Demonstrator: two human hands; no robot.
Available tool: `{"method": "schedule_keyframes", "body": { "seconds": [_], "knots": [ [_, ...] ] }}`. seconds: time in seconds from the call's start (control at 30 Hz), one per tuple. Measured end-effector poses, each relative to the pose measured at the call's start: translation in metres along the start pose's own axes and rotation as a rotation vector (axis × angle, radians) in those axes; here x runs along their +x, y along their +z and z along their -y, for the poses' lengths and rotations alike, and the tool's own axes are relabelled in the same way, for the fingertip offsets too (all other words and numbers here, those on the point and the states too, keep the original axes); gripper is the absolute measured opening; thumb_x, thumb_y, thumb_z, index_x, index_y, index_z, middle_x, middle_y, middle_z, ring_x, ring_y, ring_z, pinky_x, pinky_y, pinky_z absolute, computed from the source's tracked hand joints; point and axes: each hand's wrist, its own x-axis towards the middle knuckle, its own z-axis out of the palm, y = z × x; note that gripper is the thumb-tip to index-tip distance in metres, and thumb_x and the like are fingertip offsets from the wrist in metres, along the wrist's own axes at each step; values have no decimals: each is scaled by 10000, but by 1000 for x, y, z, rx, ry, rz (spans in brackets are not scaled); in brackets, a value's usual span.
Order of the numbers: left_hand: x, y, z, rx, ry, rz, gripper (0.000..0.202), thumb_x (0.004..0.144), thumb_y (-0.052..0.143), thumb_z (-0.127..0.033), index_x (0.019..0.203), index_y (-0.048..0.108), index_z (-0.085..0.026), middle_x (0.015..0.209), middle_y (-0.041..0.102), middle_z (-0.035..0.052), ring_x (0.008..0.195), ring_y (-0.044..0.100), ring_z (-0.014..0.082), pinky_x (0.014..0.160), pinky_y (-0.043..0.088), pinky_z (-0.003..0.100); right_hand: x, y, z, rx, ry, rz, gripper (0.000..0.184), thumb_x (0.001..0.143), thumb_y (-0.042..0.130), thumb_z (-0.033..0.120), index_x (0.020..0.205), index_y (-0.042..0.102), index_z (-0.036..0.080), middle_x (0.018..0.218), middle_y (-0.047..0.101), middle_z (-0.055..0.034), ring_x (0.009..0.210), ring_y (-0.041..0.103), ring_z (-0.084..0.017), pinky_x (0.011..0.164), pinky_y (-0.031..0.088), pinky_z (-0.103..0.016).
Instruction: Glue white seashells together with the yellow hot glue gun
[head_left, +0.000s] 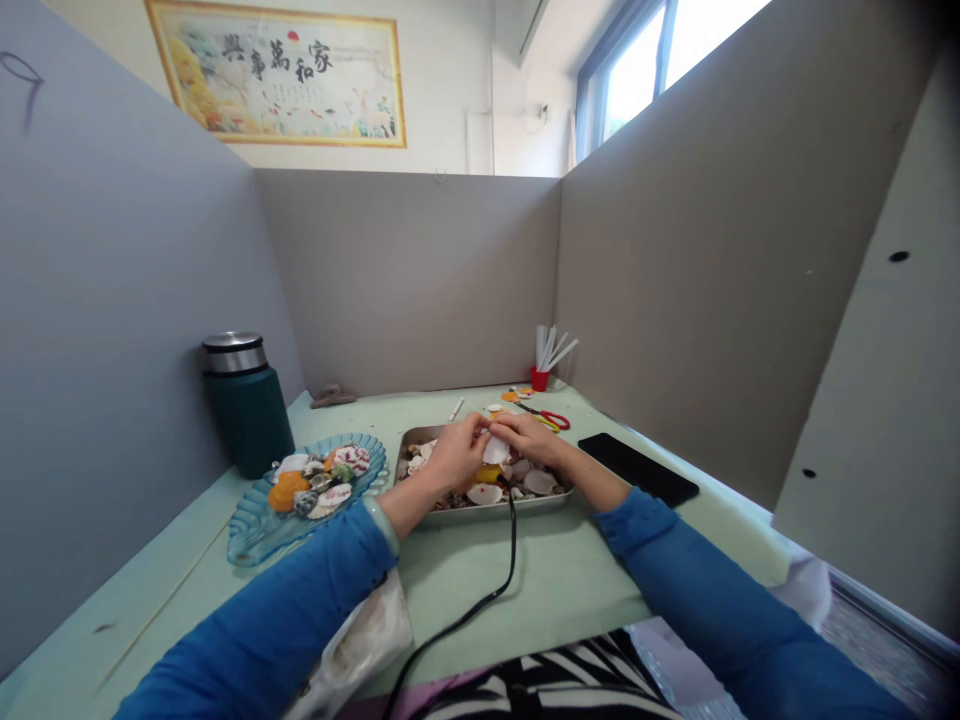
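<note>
Both my hands meet over a metal tray filled with seashells. My left hand and my right hand are closed together on a white shell, held just above the tray. Loose white and orange shells lie in the tray under them. A black cable runs from under my hands toward me across the green table. Both arms wear blue sleeves.
A blue glass dish with several coloured shells lies left of the tray. Behind it stands a dark green flask. A black phone lies at the right, red scissors and a red cup of white sticks at the back. Grey partitions enclose the table.
</note>
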Motion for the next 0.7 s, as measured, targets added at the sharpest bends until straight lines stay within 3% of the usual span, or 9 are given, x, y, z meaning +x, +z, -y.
{"method": "schedule_keyframes", "body": {
  "seconds": [0.27,0.7],
  "knots": [
    [0,-1,0,-12,-47,-45,216,865,468,-225,1003,622,-161,860,697,58,745,633,165,692,456,268,0,0,2,12,6,-18,381,946,382,439,776,577,159,646,509,-2,640,475,-137,597,360,-238],
    [0,0,3,-19,-31,-70,211,855,486,-221,975,651,-168,825,695,46,701,609,151,628,416,241,-1,-1,4,21,-3,0,343,945,394,408,804,587,163,620,514,3,649,490,-143,609,365,-243]
  ]
}}
